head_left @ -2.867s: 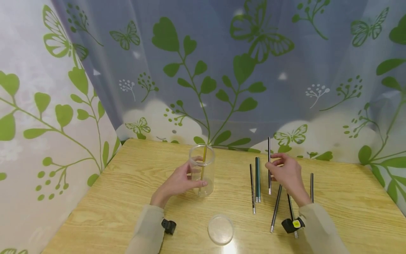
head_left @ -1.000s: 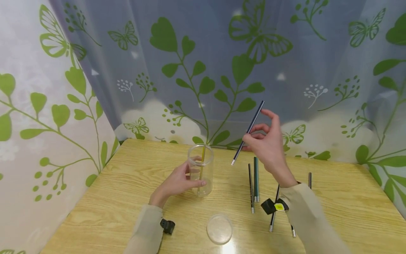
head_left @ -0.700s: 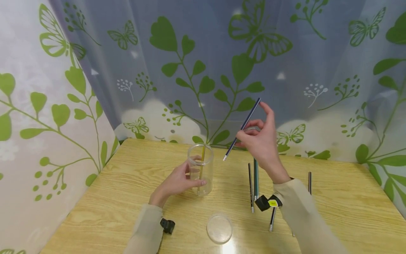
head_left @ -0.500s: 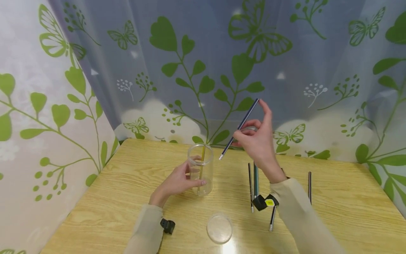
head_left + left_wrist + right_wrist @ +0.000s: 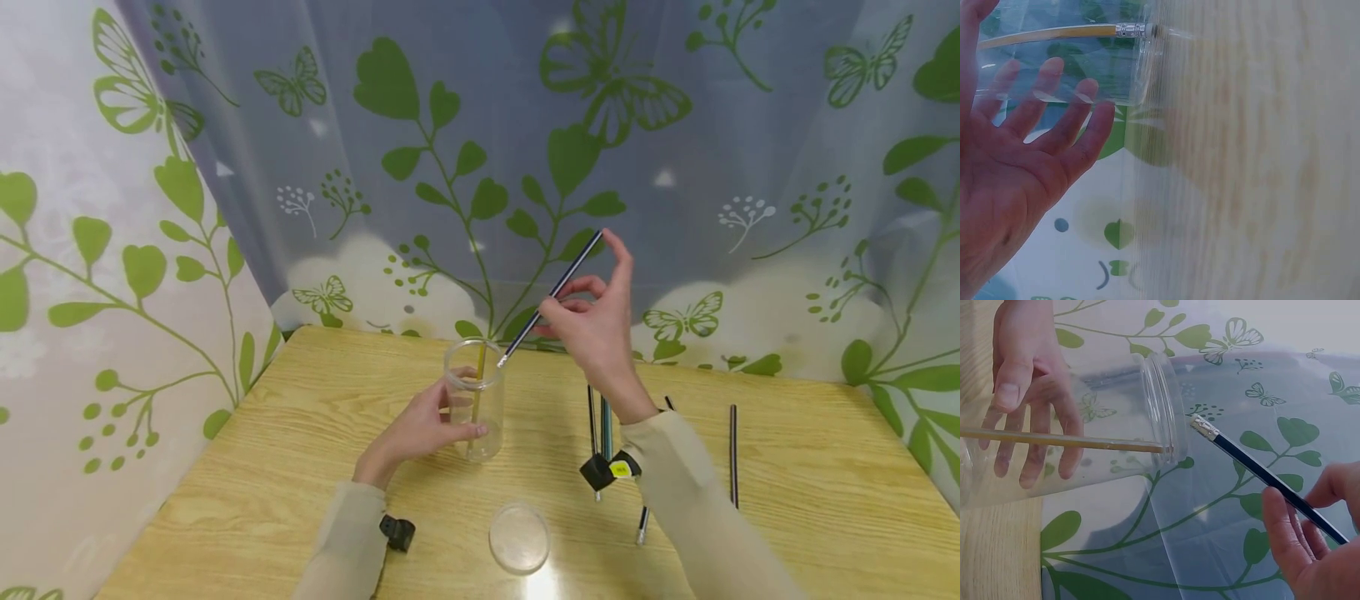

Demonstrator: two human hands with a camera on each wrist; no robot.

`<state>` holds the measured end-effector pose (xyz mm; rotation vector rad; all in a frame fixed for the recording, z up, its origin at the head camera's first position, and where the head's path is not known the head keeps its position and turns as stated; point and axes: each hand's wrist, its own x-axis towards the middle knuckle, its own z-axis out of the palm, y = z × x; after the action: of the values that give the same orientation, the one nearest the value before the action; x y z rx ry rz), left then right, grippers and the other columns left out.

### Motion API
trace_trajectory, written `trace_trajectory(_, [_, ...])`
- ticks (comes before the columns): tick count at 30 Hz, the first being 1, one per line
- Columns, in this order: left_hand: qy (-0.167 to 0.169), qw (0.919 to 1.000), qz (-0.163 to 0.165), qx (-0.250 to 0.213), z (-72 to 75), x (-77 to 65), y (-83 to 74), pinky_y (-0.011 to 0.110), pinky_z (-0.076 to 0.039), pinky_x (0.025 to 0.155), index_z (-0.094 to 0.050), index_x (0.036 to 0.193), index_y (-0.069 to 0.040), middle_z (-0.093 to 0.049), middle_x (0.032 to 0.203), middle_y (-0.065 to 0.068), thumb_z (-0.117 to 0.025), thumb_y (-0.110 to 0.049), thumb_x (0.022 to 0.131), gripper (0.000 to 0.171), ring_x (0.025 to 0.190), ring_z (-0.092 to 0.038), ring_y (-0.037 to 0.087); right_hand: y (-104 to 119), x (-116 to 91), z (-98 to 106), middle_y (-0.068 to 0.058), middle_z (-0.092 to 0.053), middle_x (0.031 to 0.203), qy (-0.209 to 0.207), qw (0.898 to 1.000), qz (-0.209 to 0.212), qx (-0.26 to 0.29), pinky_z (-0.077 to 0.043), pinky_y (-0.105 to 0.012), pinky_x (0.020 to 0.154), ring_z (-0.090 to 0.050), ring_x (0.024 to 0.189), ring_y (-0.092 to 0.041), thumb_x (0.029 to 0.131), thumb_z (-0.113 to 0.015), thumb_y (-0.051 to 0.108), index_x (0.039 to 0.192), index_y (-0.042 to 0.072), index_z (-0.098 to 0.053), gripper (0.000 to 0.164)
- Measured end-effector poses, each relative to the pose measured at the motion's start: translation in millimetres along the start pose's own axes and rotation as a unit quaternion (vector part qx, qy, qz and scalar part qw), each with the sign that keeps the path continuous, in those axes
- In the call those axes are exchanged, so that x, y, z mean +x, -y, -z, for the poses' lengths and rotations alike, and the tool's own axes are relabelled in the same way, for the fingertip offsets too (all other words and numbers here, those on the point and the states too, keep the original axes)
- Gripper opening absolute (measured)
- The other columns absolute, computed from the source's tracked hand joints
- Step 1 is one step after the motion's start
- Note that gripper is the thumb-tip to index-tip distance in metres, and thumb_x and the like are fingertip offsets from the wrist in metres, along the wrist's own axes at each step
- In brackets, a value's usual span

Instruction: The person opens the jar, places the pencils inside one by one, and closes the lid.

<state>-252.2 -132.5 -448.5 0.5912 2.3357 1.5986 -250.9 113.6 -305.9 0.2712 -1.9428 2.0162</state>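
A clear plastic jar (image 5: 491,417) stands upright on the table, and my left hand (image 5: 423,429) grips its side, thumb in front and fingers behind. Inside leans a yellow pencil (image 5: 1060,34), its eraser end at the bottom. My right hand (image 5: 596,329) pinches a dark blue pencil (image 5: 558,287) with pale stripes, tilted, the index fingertip on its upper end. The eraser end of that pencil points down to the left, right at the jar's rim in the head view; in the right wrist view it lies just outside the mouth.
A round clear lid (image 5: 519,539) lies on the table (image 5: 262,467) in front of the jar. Several pencils lie to the right, among them a green pencil (image 5: 606,417) and a dark pencil (image 5: 733,454); my right forearm covers some. A patterned curtain (image 5: 480,167) hangs behind the table.
My right hand has picked the dark blue pencil up from the table, tilted it and carried it left to the jar's rim. The left hand and jar have stayed in place.
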Motion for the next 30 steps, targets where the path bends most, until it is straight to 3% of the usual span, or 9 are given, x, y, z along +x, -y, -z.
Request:
trace_trajectory(10, [0.000, 1.0000, 0.001, -0.001, -0.6, 0.2, -0.1, 0.051, -0.050, 0.111, -0.041, 0.153, -0.025, -0.050, 0.155, 0.006, -0.084, -0.025, 0.086, 0.080, 0.139, -0.053, 0.035, -2, -1, -5, -0.005, -0.057, 0.090, -0.024, 0.999, 0.033, 0.032, -0.065, -0.042, 0.064, -0.064, 0.069, -0.018, 0.089, -0.066, -0.008, 0.146, 0.026, -0.037, 0.072])
trace_trajectory(18, [0.001, 1.0000, -0.003, 0.003, 0.2, -0.1, -0.7, 0.052, -0.048, 0.113, -0.041, 0.153, -0.026, -0.048, 0.156, 0.006, -0.084, -0.026, 0.087, 0.079, 0.139, -0.053, 0.034, -5, -4, -8, -0.005, -0.060, 0.095, 0.012, 0.997, 0.079, -0.007, -0.066, -0.038, 0.067, -0.068, 0.079, -0.024, 0.092, -0.067, -0.007, 0.130, 0.002, -0.057, 0.040])
trace_trajectory(25, [0.004, 1.0000, 0.002, -0.003, 0.2, 0.0, -1.0, 0.054, -0.048, 0.113, -0.041, 0.153, -0.028, -0.048, 0.156, 0.004, -0.084, -0.026, 0.087, 0.079, 0.140, -0.052, 0.034, -11, -9, -13, -0.012, -0.065, 0.100, 0.056, 0.990, 0.101, -0.079, -0.064, -0.028, 0.066, -0.068, 0.079, -0.009, 0.093, -0.068, -0.002, 0.121, 0.002, -0.064, 0.029])
trace_trajectory(30, [0.003, 1.0000, 0.003, -0.002, 0.4, -0.4, -1.5, 0.054, -0.046, 0.115, -0.041, 0.153, -0.029, -0.048, 0.156, 0.004, -0.084, -0.027, 0.087, 0.079, 0.141, -0.051, 0.035, -16, -14, -17, -0.011, -0.072, 0.096, 0.073, 0.978, 0.121, -0.152, -0.057, -0.019, 0.067, -0.068, 0.080, -0.010, 0.094, -0.070, 0.005, 0.119, 0.008, -0.067, 0.025])
